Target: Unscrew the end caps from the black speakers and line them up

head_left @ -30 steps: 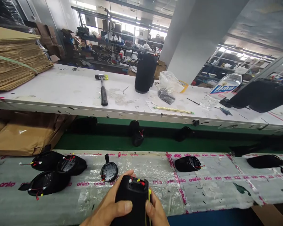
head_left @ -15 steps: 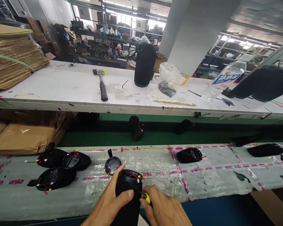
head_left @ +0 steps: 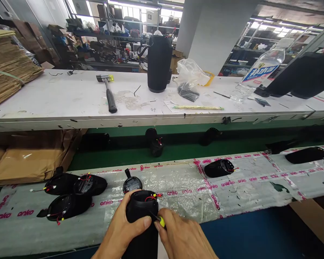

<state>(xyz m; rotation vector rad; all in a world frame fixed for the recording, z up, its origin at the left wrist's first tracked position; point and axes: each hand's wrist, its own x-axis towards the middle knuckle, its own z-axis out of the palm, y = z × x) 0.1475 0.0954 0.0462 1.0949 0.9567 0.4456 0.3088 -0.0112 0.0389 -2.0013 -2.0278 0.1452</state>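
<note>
My left hand [head_left: 122, 232] grips a black cylindrical speaker shell [head_left: 142, 216] standing upright at the near edge of the foam-covered bench [head_left: 232, 194]. Red and yellow wires show at its open top. My right hand [head_left: 182, 237] pinches a small tool with a yellow tip [head_left: 162, 222] against the shell's upper right side. A round black end cap [head_left: 132, 184] lies just behind the shell. Three black shell parts with wires [head_left: 70, 194] lie to the left.
Another black part [head_left: 218, 168] lies to the right on the foam. Across the green conveyor [head_left: 178, 151] a white table [head_left: 56, 104] holds a hammer [head_left: 108, 91], a tall black speaker [head_left: 159, 64], a plastic bag [head_left: 190, 77] and a bottle [head_left: 259, 72]. Cardboard is stacked [head_left: 8, 68] far left.
The view has tilted down. My right hand moved from the shell's side to its upper rim with the yellow-tipped tool; the shell now stands more upright in my left hand.
</note>
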